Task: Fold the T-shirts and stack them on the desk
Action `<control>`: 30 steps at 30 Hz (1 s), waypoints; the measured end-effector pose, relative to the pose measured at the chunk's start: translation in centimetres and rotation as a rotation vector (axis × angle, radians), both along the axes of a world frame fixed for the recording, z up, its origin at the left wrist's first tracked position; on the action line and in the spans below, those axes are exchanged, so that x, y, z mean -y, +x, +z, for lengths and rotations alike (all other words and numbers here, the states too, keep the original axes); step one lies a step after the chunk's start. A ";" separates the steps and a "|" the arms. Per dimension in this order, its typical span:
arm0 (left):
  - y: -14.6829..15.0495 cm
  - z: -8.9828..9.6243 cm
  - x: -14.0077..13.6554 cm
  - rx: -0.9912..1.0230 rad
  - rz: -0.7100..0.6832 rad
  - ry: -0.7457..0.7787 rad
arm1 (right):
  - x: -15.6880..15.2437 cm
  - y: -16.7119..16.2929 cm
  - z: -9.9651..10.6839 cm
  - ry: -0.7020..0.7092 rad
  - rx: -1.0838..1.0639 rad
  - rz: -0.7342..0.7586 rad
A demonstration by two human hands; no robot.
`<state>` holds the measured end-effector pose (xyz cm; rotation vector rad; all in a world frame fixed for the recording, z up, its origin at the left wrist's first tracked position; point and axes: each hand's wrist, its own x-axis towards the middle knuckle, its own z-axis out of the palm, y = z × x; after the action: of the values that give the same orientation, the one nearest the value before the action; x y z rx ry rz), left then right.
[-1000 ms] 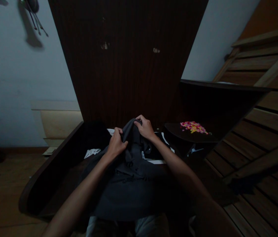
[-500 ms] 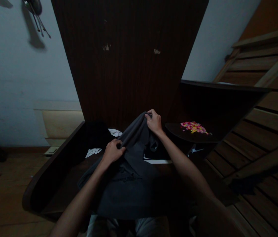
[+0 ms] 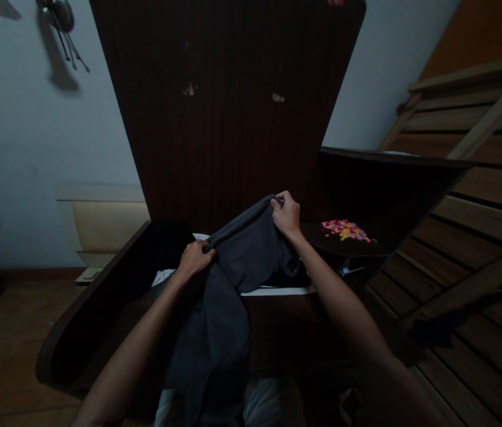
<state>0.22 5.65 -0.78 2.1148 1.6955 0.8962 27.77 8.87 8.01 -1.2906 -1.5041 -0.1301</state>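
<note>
A dark grey garment (image 3: 226, 320) is stretched between my two hands above a dark wooden desk (image 3: 286, 332). My left hand (image 3: 195, 259) is closed on its upper edge, left of the middle. Further right and a little higher, my right hand (image 3: 287, 216) pinches the other end of that edge. Between the hands the edge runs taut and slants up to the right. The rest of the cloth hangs down on the left, over the desk's front toward my lap. Folds and dim light hide what kind of garment it is.
White papers (image 3: 162, 277) lie on the desk at the left, behind my left hand. On a rounded shelf at the right is a heap of small pink and yellow pieces (image 3: 346, 229). A pale blue object (image 3: 349, 270) sits below it. Wooden slats (image 3: 477, 219) stand at far right.
My hands have moved apart, the left one leftward and the right one slightly rightward and up. The garment's edge is now pulled straighter, and its lower part has swung left, baring the desk's front.
</note>
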 end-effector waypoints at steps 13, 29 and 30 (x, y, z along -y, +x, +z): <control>-1.0 -1.8 1.4 0.434 -0.384 -0.539 | -0.2 4.7 -1.4 -0.038 -0.023 -0.115; -2.1 -1.4 1.0 0.844 -0.453 -0.629 | -0.1 6.4 -1.9 -0.029 -0.067 -0.122; -2.0 -1.2 0.9 0.767 -0.441 -0.584 | -0.1 6.4 -1.9 -0.025 -0.069 -0.115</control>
<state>-1.82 4.75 -2.01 1.3931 0.8947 0.7912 34.16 8.97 6.08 -1.3887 -1.3775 -0.1399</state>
